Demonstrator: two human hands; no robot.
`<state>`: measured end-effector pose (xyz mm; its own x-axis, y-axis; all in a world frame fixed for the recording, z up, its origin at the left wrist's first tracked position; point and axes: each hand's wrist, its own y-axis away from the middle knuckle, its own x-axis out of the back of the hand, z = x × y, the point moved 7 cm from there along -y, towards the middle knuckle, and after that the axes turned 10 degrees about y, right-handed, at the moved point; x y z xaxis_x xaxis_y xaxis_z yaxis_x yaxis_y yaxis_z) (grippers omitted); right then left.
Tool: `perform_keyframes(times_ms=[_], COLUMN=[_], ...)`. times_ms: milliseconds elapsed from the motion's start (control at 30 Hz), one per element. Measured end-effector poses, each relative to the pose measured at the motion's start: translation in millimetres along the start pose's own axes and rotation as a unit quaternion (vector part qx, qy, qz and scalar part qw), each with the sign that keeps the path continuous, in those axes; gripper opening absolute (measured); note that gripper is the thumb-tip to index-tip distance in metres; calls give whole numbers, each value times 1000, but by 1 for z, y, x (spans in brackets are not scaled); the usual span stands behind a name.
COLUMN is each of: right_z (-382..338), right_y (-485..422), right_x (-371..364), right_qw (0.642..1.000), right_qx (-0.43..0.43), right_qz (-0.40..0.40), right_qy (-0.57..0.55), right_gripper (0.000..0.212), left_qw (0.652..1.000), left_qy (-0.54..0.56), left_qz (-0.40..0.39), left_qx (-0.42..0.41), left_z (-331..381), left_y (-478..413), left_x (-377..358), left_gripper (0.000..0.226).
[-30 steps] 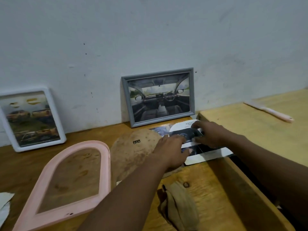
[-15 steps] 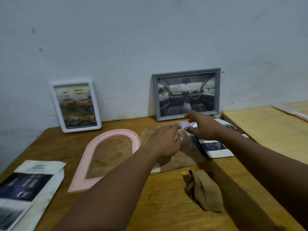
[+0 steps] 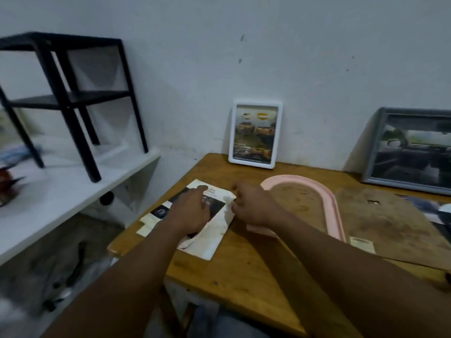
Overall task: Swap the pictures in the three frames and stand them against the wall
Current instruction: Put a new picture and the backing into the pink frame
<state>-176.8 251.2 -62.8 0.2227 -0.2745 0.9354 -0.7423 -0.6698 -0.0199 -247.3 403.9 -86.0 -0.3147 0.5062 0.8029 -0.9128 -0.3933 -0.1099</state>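
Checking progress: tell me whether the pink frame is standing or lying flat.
Lying flat. The pink frame rests on the table, clear of the wall, unlike the white frame leaning upright there.

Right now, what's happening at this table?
A person is handling a printed sheet on the table: the left hand presses flat on it, the right hand pinches its edge. The pink arched frame lies flat and empty, backing board beside it. The white frame and grey frame stand against the wall, pictures in.
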Motion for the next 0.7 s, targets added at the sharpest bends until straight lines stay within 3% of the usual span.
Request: perform_keyframes(times_ms=[133, 233, 467, 700], right_z=[-31, -33, -47, -44], right_y=[-5, -5, -4, -4], right_x=[-46, -60, -65, -67], right_qw=[994, 991, 990, 991], right_qx=[-19, -44, -40, -65], right_qz=[-33, -17, 37, 31], right_qy=[102, 129, 130, 111], right_gripper=[83, 94, 80, 92], left_qw=[999, 997, 996, 991], left_qy=[-13, -32, -40, -68], left_qz=[30, 71, 76, 70], left_qx=[14, 3, 34, 86], left_z=[-43, -49, -58, -56], left_y=[20, 25, 24, 31], left_x=[4, 0, -3, -2], left_gripper=[45, 45, 53, 67])
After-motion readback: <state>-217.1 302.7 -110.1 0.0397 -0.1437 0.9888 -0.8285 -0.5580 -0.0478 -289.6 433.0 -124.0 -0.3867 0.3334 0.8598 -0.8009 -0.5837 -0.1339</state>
